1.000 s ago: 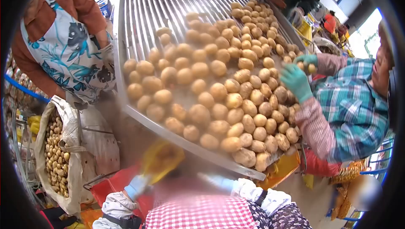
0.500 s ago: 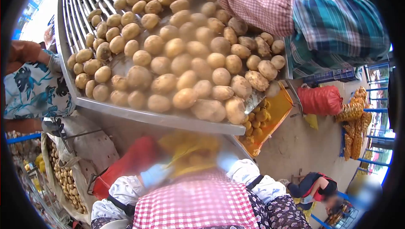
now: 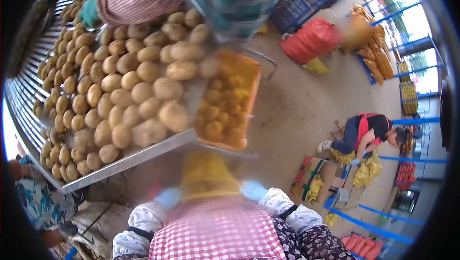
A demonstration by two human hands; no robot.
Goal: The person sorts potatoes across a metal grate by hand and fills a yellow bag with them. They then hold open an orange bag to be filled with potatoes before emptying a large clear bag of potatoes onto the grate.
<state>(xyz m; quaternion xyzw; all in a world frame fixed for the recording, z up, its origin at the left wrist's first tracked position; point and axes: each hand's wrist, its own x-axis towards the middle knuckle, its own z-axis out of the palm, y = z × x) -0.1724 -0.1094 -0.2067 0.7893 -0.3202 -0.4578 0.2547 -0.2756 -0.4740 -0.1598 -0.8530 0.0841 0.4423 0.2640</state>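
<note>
Potatoes [image 3: 125,80], far too many to count, lie in a heap on one long metal tray [image 3: 128,160] and fill it up to its near edge. Below that edge, close to the tray's near right corner, is one yellow thing [image 3: 206,176], too blurry to name. Two hands in blue gloves are on it, the left hand [image 3: 168,197] at its left side and the right hand [image 3: 252,190] at its right side. The blur hides the fingers, so I cannot tell how far the hands are open. One orange crate [image 3: 252,98] with potatoes in it sits at the tray's right end. One green-gloved hand [image 3: 89,13] of another person reaches over the far potatoes. On the floor lie one red sack [image 3: 310,38] and one cardboard box [image 3: 311,178], and one person [image 3: 366,133] bends down there.
</note>
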